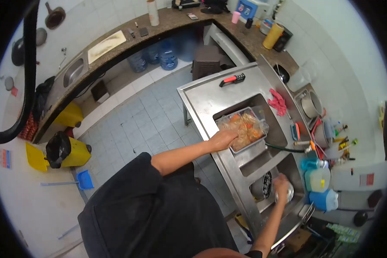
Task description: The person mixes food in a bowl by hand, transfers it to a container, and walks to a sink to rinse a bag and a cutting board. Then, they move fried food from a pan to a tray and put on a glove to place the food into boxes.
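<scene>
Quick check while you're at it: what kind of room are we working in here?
Most likely a commercial kitchen's wash-up area. A stainless double sink unit with detergent jugs beside it, pans hanging on the tiled wall, and the left hand on a clear container of food.

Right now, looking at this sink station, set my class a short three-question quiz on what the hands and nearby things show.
1. True or false: the left hand rests on the clear container of orange food.
2. Which is nearest the right hand? A) pink cloth B) round metal item C) red-handled tool
3. Fill in: the clear container sits over the steel ____.

Key: 1 true; 2 B; 3 sink.
</scene>
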{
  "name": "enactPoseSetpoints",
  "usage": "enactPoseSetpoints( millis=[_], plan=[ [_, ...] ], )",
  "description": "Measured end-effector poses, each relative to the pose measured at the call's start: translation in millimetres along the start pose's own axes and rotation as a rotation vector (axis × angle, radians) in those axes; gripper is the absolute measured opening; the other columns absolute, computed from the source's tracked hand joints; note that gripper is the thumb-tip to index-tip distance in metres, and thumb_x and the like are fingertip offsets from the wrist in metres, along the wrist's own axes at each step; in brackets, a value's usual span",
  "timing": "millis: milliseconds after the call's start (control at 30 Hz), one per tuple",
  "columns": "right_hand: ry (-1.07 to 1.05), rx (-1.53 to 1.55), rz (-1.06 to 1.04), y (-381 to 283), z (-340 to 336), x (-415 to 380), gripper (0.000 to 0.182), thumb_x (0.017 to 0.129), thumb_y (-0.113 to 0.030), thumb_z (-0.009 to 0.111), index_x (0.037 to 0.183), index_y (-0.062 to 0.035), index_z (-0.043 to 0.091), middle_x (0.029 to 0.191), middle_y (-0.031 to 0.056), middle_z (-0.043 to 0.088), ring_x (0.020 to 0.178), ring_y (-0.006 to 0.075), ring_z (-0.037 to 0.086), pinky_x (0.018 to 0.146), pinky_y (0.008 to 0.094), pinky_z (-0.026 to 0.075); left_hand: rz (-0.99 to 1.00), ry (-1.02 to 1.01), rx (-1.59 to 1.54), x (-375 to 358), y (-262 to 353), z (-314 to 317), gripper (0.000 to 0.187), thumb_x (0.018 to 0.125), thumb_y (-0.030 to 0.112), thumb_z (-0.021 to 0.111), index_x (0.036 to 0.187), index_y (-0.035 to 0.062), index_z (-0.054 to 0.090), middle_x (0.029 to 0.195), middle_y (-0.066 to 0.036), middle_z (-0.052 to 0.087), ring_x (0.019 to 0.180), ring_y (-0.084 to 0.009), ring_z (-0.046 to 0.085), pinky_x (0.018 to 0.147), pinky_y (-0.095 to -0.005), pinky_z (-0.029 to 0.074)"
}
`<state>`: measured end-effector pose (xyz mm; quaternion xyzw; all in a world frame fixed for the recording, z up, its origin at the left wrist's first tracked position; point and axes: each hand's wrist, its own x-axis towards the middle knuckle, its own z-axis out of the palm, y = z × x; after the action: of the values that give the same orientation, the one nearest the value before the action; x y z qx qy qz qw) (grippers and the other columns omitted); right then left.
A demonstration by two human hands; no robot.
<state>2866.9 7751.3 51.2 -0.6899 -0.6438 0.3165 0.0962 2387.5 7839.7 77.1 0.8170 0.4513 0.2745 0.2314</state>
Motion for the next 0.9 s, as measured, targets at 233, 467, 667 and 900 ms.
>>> enactPoseSetpoints(
  millis=[233,467,667,900],
  plan=[
    [0.309,0.284,0.423,-52.7,118.3,-216.0,0.071,0.075,-0.033,0.08,0.133,-0.0038,0.052,0.141,0.0225,0.046,0.128,0.0363,0.047,0.107,0.043,0.037,0.034,-0.274,-0.072,-99.4,-31.2,13.1,0.049,0.086,0.017,0.06,0.133,0.0076,0.05,0.142,-0.022,0.044,0.128,-0.0381,0.045,0.106,-0.0438,0.039],
    [-0.293,-0.123,0.214,-153.4,238.4,-209.6,0.053,0.083,-0.031,0.069,0.127,-0.0033,0.056,0.113,0.0253,0.063,0.107,0.0404,0.06,0.091,0.0471,0.048,-0.385,-0.151,0.042,-259.1,-155.2,-80.6,0.035,0.09,0.021,0.059,0.121,0.0059,0.058,0.138,-0.021,0.048,0.125,-0.0371,0.048,0.104,-0.0422,0.041],
    [-0.59,-0.441,-0.377,-370.4,332.8,-44.9,0.042,0.086,-0.03,0.064,0.118,-0.0038,0.058,0.108,0.0228,0.065,0.101,0.041,0.061,0.084,0.0501,0.049,-0.673,0.2,0.058,-397.6,-251.6,-203.8,0.034,0.088,0.019,0.06,0.12,0.0043,0.06,0.132,-0.021,0.054,0.123,-0.0344,0.051,0.102,-0.0423,0.042],
    [-0.396,-0.495,-0.743,-647.4,382.6,96.6,0.039,0.087,-0.031,0.062,0.113,-0.0028,0.059,0.102,0.0236,0.065,0.096,0.0417,0.062,0.08,0.0505,0.049,-1.01,0.614,-0.092,-517.6,-301.7,-323.2,0.026,0.092,0.017,0.059,0.112,0.0011,0.063,0.106,-0.019,0.068,0.096,-0.0306,0.067,0.084,-0.0378,0.052]
  ],
)
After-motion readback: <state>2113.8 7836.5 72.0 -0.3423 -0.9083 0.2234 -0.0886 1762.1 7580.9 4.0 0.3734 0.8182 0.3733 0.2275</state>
